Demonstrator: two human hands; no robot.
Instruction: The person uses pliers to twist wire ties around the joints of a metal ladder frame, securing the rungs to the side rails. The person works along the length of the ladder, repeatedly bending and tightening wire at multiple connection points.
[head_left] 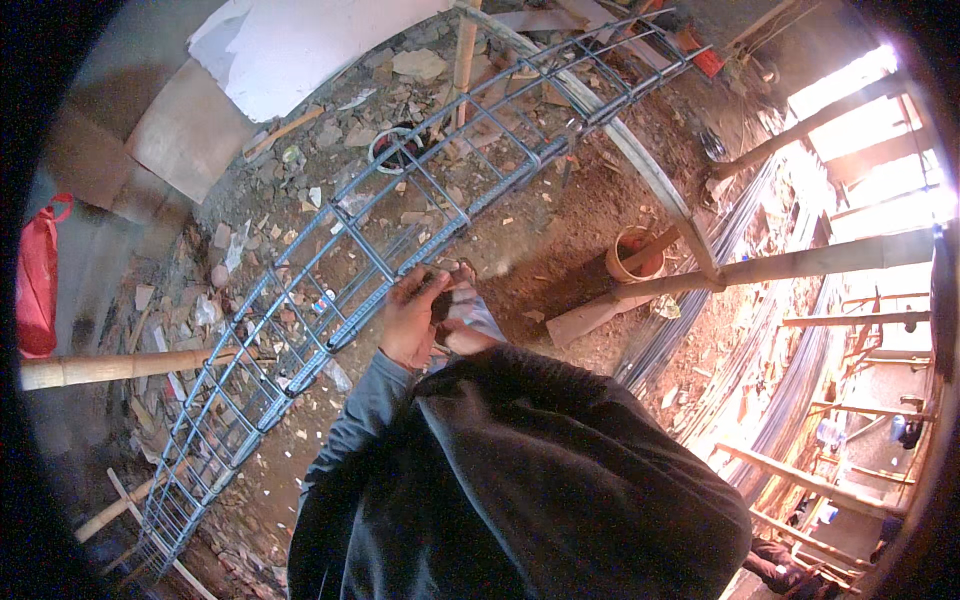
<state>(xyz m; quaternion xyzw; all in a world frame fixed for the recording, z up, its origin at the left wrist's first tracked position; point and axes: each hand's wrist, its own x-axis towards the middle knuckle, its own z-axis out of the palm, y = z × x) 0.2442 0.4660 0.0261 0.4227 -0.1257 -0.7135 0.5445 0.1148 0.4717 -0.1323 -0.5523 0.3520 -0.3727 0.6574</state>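
Note:
A long cage of steel reinforcing bars (465,222) runs slantwise from the lower left to the upper right, with square stirrups along its length. Against its near long bar, around the middle, are both hands. My left hand (410,318) is closed, fingers bent toward the bar. Close beside it on the right is my right hand (458,292), also closed and partly covered by the left hand and by shadow. Whatever lies between the fingers is too small and dark to make out. A grey sleeve (352,415) covers my left forearm; dark cloth hides much of the right arm.
Bamboo poles (130,370) reach under the cage at left. A curved wooden strip (650,175) crosses it at upper right. A tan bucket (640,250) and bundled steel rods (720,260) lie to the right. Rubble (285,165) covers the far ground; a red bag (40,285) hangs at left.

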